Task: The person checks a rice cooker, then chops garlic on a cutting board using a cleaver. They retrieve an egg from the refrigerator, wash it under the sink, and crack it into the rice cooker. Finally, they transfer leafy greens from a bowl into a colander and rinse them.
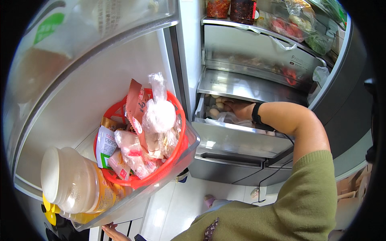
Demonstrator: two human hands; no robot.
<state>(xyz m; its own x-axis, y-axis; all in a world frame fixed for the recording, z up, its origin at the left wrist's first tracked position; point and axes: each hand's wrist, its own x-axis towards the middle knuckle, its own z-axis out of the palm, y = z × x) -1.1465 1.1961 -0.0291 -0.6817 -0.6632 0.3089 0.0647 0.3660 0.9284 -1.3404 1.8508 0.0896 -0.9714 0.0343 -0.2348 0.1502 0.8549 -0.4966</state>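
My right hand (241,110) reaches into a pulled-out refrigerator drawer (238,135). Its fingertips are down among several eggs (214,112), and whether they grip one is hidden. A crumpled clear plastic bag (230,118) lies in the drawer just below the hand. At the bottom of the view, my left hand (115,232) is partly cut off by the picture's rim. Its fingers are extended near the underside of the clear door shelf (169,177), with nothing seen in them; contact with the shelf cannot be told.
On the opened door's shelf stand a red plastic basket (178,144) of wrapped food packets and a large lidded plastic jar (75,180). Above the drawer are a metal shelf (235,84), another drawer front (241,42) and jars (242,12). A thin black cable (260,183) hangs to the tiled floor.
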